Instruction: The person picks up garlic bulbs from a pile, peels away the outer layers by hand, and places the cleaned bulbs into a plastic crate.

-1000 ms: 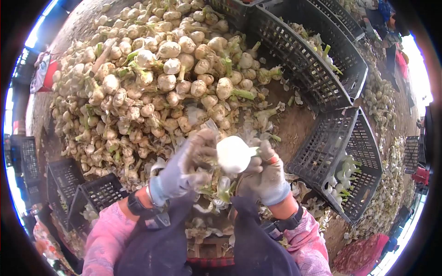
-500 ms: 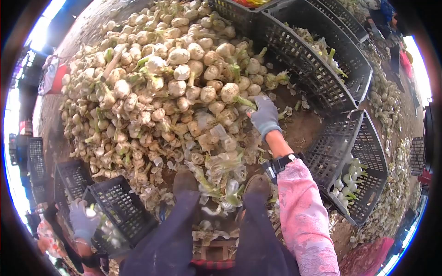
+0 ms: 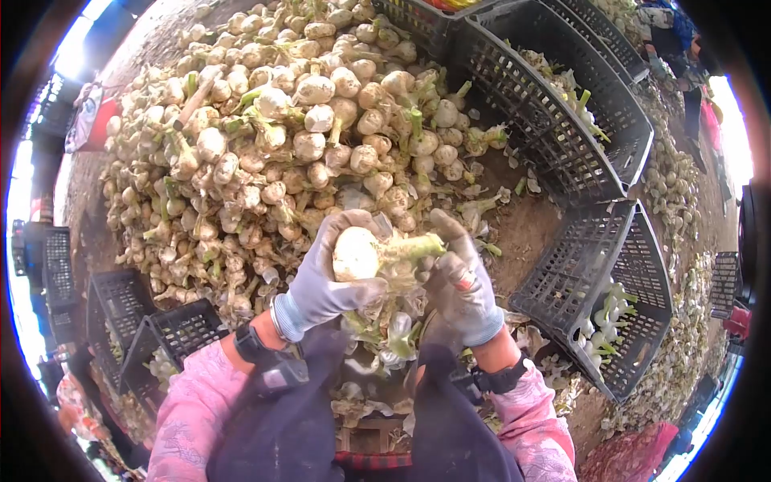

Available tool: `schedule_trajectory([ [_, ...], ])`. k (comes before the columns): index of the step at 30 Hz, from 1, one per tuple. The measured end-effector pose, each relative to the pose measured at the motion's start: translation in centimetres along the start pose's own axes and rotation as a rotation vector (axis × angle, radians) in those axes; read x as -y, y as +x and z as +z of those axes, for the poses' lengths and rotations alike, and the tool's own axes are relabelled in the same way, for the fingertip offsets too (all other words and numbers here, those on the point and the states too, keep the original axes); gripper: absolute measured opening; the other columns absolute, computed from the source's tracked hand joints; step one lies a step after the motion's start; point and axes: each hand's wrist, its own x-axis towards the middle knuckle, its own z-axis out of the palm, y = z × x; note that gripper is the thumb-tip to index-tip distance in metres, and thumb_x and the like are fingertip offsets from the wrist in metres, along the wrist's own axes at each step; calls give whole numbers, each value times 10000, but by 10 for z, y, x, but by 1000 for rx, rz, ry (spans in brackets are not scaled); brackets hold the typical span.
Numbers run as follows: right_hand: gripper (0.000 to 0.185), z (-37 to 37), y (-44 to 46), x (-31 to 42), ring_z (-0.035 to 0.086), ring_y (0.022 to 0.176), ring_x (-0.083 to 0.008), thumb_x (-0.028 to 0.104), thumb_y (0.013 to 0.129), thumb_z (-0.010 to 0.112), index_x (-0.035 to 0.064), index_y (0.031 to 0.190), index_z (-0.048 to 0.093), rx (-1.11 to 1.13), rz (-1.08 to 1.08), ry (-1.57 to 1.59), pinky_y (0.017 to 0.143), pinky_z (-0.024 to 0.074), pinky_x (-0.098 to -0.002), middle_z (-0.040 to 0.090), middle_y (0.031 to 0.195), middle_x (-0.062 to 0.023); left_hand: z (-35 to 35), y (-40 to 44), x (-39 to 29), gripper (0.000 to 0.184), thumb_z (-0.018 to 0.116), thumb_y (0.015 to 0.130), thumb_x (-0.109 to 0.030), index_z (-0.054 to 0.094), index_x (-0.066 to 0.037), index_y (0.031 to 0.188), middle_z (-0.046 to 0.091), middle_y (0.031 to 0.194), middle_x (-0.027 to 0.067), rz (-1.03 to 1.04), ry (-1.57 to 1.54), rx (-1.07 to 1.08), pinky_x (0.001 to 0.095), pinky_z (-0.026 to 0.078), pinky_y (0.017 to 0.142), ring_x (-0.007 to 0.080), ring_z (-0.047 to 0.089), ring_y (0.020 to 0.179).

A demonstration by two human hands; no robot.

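Drawn in from eight o'clock, grey-gloved left hand grips a round, cream garlic bulb mid-feed; whether grey-gloved right hand, at three o'clock, pinches its green stem, I can't tell. Handling now looks two-handed.

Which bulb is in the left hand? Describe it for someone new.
Start at the big heap of bulbs filling the upper left. At its lower right edge in the picture, the gloved left hand holds one bulb, its thick greenish stem pointing toward the right hand. Unlike the heaped ones, it is gripped in a hand.
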Motion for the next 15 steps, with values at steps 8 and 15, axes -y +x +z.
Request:
schedule_trajectory([
  [8,344,40,-13,-16,644,1010,-177,204,939,634,28,1221,542,7,208,190,831,540,-300,642,1129,-68,14,-4,19,855,901,639,-120,387,-72,1321,433,1274,101,534,631,-35,338,416,1002,203,475,1187],
  [15,285,30,-11,-21,628,911,-128,171,943,622,-1,1169,590,-7,136,-87,808,503,-260,658,1059,-50,17,-13,22,857,891,658,-215,405,-35,1339,488,1257,93,243,85,-139,348,412,1022,200,499,1189],
])
